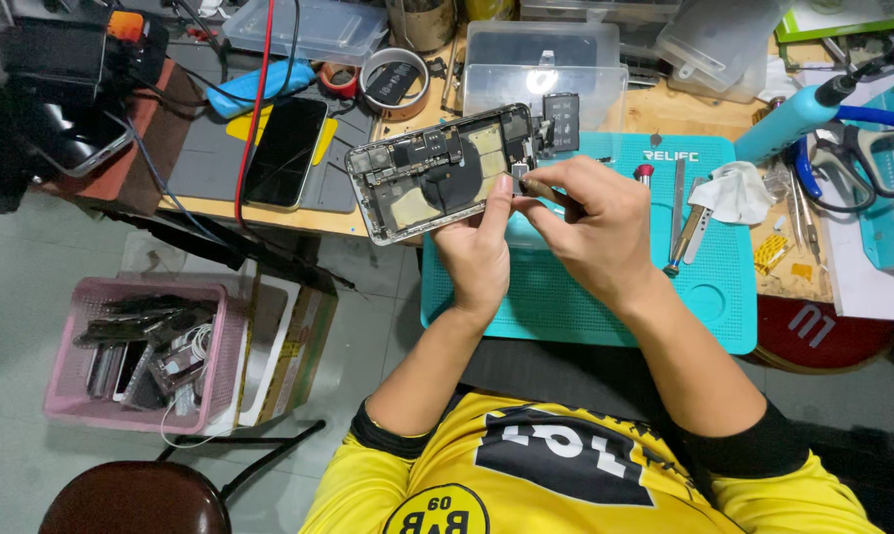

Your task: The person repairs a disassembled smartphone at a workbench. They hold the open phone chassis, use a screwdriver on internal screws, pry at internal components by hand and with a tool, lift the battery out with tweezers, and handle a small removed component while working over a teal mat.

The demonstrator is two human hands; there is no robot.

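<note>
My left hand [479, 247] holds an opened smartphone body [432, 173] from below, tilted, its insides facing up with a round coil and small boards showing. My right hand [590, 222] pinches a thin dark tool [538, 185] whose tip touches the phone's right end, near a small black part [561, 121] sticking up there. Both hands hover over a teal work mat [724, 287] on the wooden bench.
A black phone [285, 150] lies on a grey mat at left. Clear plastic boxes [541, 61], tape rolls [393, 81], tweezers [677, 203], a white cloth [739, 193], scissors [867, 163] and a blue tool [798, 117] crowd the bench. A pink basket [61, 381] of parts stands on the floor.
</note>
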